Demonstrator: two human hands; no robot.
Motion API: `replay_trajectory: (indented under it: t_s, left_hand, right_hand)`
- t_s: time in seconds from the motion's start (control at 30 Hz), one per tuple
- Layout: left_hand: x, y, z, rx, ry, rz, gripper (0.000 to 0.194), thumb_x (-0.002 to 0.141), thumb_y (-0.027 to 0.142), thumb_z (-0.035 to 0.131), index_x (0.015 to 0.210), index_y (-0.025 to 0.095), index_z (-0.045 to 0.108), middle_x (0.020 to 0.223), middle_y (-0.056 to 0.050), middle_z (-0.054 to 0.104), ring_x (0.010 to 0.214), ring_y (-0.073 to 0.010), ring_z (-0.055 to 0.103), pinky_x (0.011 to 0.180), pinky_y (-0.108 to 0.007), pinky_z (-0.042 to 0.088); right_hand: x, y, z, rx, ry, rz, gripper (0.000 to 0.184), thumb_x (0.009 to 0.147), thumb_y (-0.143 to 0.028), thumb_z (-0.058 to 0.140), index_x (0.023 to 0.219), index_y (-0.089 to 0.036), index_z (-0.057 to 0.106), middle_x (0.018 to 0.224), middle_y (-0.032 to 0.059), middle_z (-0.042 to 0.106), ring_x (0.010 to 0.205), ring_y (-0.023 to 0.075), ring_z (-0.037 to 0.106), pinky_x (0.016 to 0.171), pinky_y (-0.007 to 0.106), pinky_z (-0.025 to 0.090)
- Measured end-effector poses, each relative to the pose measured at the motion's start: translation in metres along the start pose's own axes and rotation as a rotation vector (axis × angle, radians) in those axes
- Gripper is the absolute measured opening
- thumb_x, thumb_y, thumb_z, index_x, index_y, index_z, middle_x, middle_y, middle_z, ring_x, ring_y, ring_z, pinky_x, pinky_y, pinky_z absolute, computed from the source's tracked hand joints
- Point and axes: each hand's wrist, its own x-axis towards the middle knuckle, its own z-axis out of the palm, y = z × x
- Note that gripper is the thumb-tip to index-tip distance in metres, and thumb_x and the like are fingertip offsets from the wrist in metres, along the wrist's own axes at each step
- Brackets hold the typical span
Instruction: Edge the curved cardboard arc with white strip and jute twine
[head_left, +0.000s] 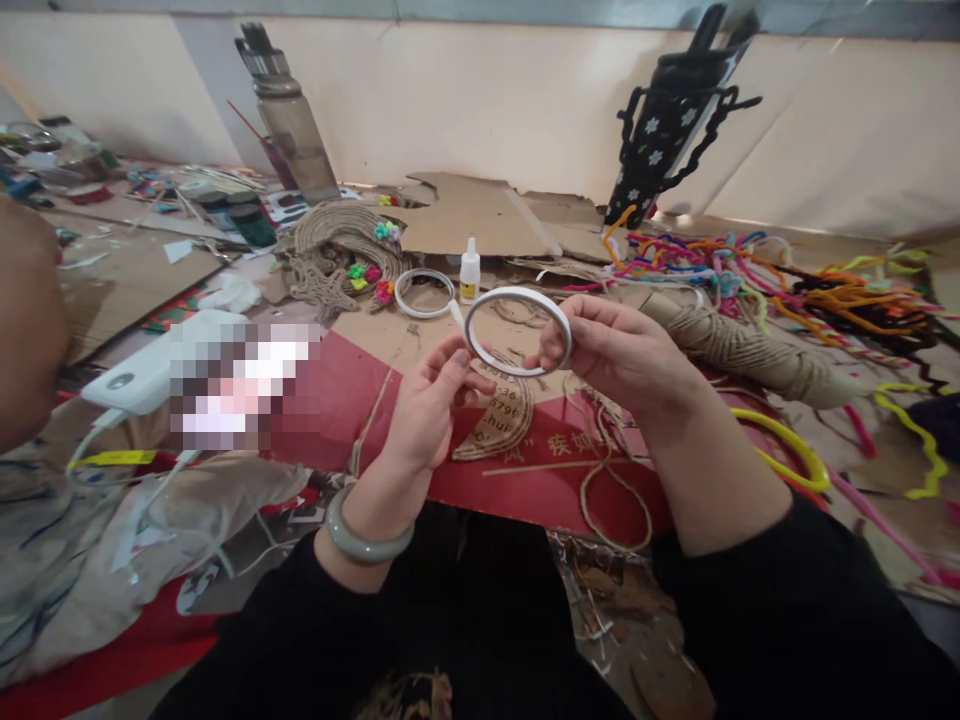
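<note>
A thin roll of white double-sided tape [517, 297] is held up over the table by my right hand [619, 345], its fingers closed on the ring's right side. At the ring's left edge, my left hand [435, 400] has thumb and forefinger pinched by the roll, where a short white tape end sticks up. Below lies a curved cardboard piece [491, 430] with twine along its edge and printed characters. A second tape roll [424, 293] lies behind, beside a small white glue bottle [470, 270].
Twine-covered shapes [337, 250] with coloured flowers lie at the back left. A twine spool [750, 340] and tangled pipe cleaners [825, 290] are on the right. Two tall bottles [296, 130] stand by the wall. A white power bank [165, 360] and another person's arm [26, 320] are left.
</note>
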Motion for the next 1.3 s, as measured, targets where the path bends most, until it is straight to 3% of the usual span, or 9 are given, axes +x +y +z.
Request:
replay_trajectory:
  t_s: [0.17,0.3,0.37,0.47,0.6,0.9,1.1,1.2,1.3]
  left_hand:
    - [-0.002,0.002,-0.001,-0.046,-0.082,-0.072,0.031,0.066,0.037,0.078,0.086,0.016,0.066,0.072,0.001,0.070,0.050,-0.0055,0.060,0.046,-0.016,0.044]
    - [-0.003,0.004,0.000,-0.037,-0.064,-0.079,0.029,0.064,0.036,0.080,0.075,0.015,0.063,0.068,0.001,0.069,0.048,-0.0047,0.059,0.044,-0.014,0.042]
    - [-0.004,0.004,0.001,-0.035,-0.078,-0.078,0.029,0.063,0.037,0.081,0.070,0.015,0.063,0.069,0.001,0.070,0.048,-0.0042,0.058,0.044,-0.014,0.041]
    - [-0.004,0.004,0.003,-0.060,-0.088,-0.092,0.030,0.059,0.037,0.084,0.071,0.015,0.068,0.065,0.001,0.068,0.048,-0.0036,0.056,0.043,-0.013,0.039]
    - [-0.003,0.001,0.002,-0.093,-0.088,-0.070,0.027,0.055,0.035,0.086,0.072,0.018,0.073,0.064,0.001,0.068,0.051,-0.0038,0.056,0.045,-0.012,0.041]
    - [-0.002,-0.009,-0.007,0.082,-0.173,0.047,0.021,0.069,0.040,0.077,0.076,0.020,0.076,0.073,-0.002,0.071,0.072,-0.0109,0.065,0.067,-0.020,0.053]
    - [-0.004,-0.005,-0.005,0.135,-0.072,0.134,0.024,0.071,0.042,0.075,0.076,0.019,0.074,0.063,-0.001,0.068,0.058,-0.0094,0.062,0.052,-0.019,0.047]
    - [-0.003,-0.005,-0.004,0.114,0.043,0.217,0.022,0.072,0.040,0.073,0.071,0.018,0.071,0.060,0.000,0.066,0.054,-0.0086,0.061,0.050,-0.018,0.045]
    - [0.001,-0.006,-0.004,0.115,0.188,0.303,0.018,0.072,0.035,0.073,0.075,0.018,0.070,0.064,0.000,0.067,0.060,-0.0083,0.062,0.054,-0.018,0.045]
  right_hand:
    - [0.007,0.011,0.001,-0.167,0.165,-0.024,0.024,0.084,-0.043,0.059,0.084,-0.020,0.054,0.074,0.0005,0.059,0.068,0.0135,0.060,0.070,0.035,0.055]
    - [0.008,0.018,0.010,-0.661,0.543,-0.461,0.018,0.083,-0.037,0.061,0.091,-0.021,0.057,0.099,0.0065,0.064,0.092,0.0191,0.062,0.082,0.039,0.052]
    - [0.006,0.019,0.017,-0.870,0.519,-0.664,0.013,0.083,-0.031,0.062,0.091,-0.022,0.058,0.104,0.0075,0.066,0.101,0.0209,0.061,0.088,0.040,0.050]
    - [0.003,0.022,0.026,-1.020,0.290,-0.773,0.011,0.084,-0.028,0.061,0.093,-0.022,0.059,0.092,0.0048,0.069,0.089,0.0185,0.065,0.081,0.035,0.052]
    - [0.003,0.029,0.032,-1.136,0.095,-0.721,0.026,0.084,-0.030,0.062,0.108,-0.019,0.058,0.099,0.0073,0.071,0.091,0.0204,0.066,0.079,0.034,0.053]
    - [0.001,0.031,0.036,-1.115,0.037,-0.623,0.028,0.089,-0.019,0.050,0.115,-0.021,0.059,0.110,0.0072,0.070,0.098,0.0191,0.066,0.084,0.034,0.053]
    - [0.001,0.021,0.031,-0.818,0.256,-0.429,0.017,0.090,-0.025,0.052,0.100,-0.021,0.066,0.087,0.0024,0.071,0.076,0.0140,0.065,0.070,0.028,0.052]
    - [0.006,0.015,0.018,-0.516,0.419,-0.275,0.017,0.089,-0.034,0.056,0.096,-0.021,0.063,0.075,-0.0006,0.065,0.057,0.0092,0.057,0.056,0.024,0.048]
    - [0.012,0.013,0.003,-0.269,0.439,-0.141,0.018,0.086,-0.038,0.060,0.089,-0.021,0.060,0.069,-0.0023,0.061,0.048,0.0062,0.049,0.048,0.022,0.042]
